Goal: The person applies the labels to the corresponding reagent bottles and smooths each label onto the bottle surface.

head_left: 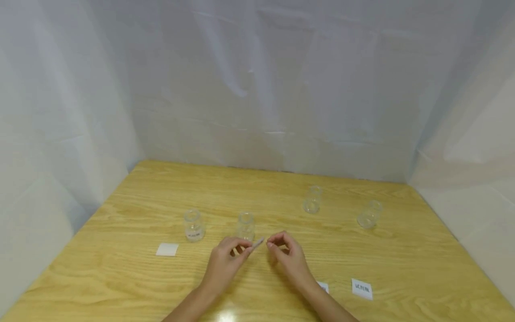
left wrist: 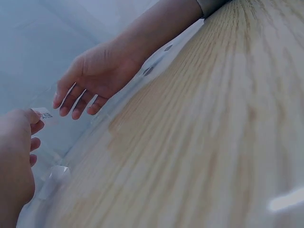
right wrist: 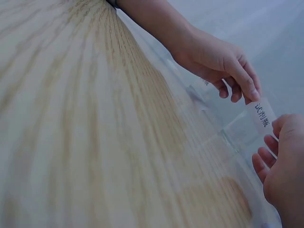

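Note:
My left hand pinches a small white label between thumb and forefinger, above the table. Dark printed characters show on the label in the right wrist view. Just to its right is my right hand, fingers loosely bent, fingertips close to the label's free edge; in the head view a small gap separates them. I see nothing held in it. Behind the left fingers stands a clear glass bottle, its lower part partly covered by the hand. Left of it is another glass bottle bearing a printed label low on its side.
Two more clear glass bottles, one at the back and one farther right, stand on the wooden table. A blank white square lies at left. A printed label lies front right; another is partly behind the right forearm.

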